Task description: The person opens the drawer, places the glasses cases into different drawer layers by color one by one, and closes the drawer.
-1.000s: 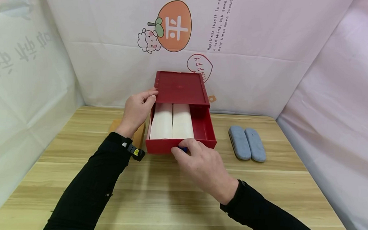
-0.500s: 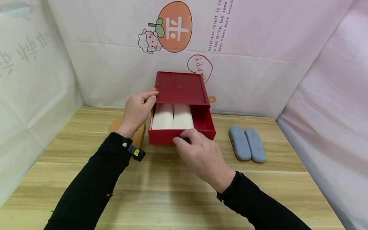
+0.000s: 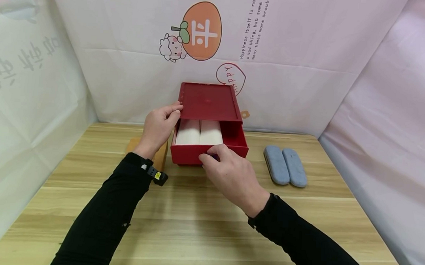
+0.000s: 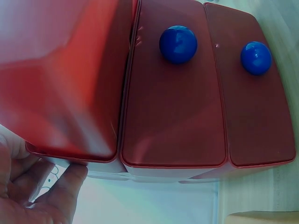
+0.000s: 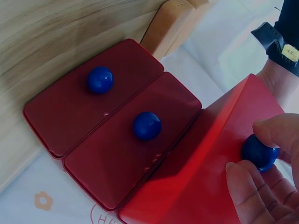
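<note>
A small red drawer cabinet [image 3: 208,101] stands at the back of the table, its top drawer [image 3: 186,154] pulled partly out. Inside that drawer lie two long white objects [image 3: 211,133] with rounded tops, side by side; their kind is unclear. My right hand [image 3: 233,177] pinches the drawer's blue knob [image 5: 259,152] between thumb and fingers. At the cabinet's upper left edge, my left hand [image 3: 159,124] rests with its fingers against the side. Below, the middle drawer [image 4: 173,112] and the bottom drawer [image 4: 259,112] are closed, each with a blue knob.
Two grey-blue oblong pieces [image 3: 286,166] lie side by side on the wooden table [image 3: 201,227], right of the cabinet. A tan wooden block [image 3: 160,158] stands to its left, partly behind my left wrist. A printed white cloth [image 3: 289,80] hangs close behind.
My right hand has moved away from me with the knob, and the top drawer has slid partway inward, covering more of the white objects. The left hand stays in place.
</note>
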Demonstrator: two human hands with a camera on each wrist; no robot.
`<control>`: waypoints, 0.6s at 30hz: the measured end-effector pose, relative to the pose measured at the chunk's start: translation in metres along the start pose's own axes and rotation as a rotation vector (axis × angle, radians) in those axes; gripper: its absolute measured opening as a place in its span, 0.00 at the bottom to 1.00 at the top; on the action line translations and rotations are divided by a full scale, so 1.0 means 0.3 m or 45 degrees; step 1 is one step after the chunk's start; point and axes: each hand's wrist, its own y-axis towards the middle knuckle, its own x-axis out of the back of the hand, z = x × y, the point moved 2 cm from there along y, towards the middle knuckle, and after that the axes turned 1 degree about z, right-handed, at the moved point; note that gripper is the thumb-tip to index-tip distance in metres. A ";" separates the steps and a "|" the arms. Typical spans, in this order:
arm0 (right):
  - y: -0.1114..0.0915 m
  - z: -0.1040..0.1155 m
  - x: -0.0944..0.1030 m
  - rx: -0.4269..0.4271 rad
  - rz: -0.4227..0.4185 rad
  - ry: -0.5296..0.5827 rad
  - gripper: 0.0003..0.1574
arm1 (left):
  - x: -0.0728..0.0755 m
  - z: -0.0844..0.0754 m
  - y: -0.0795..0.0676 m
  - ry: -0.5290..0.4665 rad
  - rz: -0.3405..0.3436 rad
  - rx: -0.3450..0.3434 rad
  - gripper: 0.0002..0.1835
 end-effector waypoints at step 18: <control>0.032 -0.036 -0.029 -0.047 0.056 -0.004 0.19 | 0.000 0.011 0.001 0.004 0.005 -0.005 0.23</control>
